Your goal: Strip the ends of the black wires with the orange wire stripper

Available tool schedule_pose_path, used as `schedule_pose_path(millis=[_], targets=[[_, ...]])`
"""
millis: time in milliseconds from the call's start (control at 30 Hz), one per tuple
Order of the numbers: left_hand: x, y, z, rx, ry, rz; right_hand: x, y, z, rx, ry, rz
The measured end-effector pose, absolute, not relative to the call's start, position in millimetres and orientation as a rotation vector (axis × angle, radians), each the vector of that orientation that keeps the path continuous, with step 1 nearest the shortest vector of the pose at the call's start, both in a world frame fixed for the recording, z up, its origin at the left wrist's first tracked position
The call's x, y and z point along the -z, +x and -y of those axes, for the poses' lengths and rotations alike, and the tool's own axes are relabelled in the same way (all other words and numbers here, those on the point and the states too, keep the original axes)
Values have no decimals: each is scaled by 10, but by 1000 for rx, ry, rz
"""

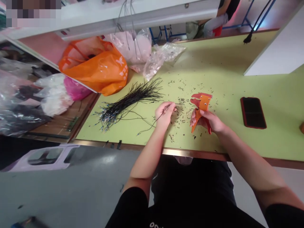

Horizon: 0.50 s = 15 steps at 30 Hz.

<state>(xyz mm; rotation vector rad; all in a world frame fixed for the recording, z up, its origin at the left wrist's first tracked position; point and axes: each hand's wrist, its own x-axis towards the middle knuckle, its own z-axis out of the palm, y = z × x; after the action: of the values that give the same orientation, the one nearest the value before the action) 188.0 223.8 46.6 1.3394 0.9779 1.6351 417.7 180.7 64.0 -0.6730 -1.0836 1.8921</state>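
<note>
Between the fingertips of my left hand is a thin black wire; one end sticks out to the right and the rest trails down-left across the table. My right hand is wrapped around the handles of an orange and red wire stripper, whose jaws face left, a short way from the wire's end. To the left lies a big bundle of black wires with small bluish and silvery ends. Short dark wire scraps are scattered between and around my hands.
A phone in a red case lies at the right. Behind the bundle stand an orange bag and clear plastic bags. A white panel rises at the back right, near a hanging black plug. Someone sits beyond the table.
</note>
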Motion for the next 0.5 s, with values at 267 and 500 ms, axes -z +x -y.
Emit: schedule_pose_path(millis=[267, 500], targets=[[-493, 1828, -2042, -1706, 1297, -1043, -552, 4077, -1741, -2113, -590, 1076], [-510, 1871, -1950, -1617, 1370, -1042, -624, 3986, -1655, -2182, -548, 1071]])
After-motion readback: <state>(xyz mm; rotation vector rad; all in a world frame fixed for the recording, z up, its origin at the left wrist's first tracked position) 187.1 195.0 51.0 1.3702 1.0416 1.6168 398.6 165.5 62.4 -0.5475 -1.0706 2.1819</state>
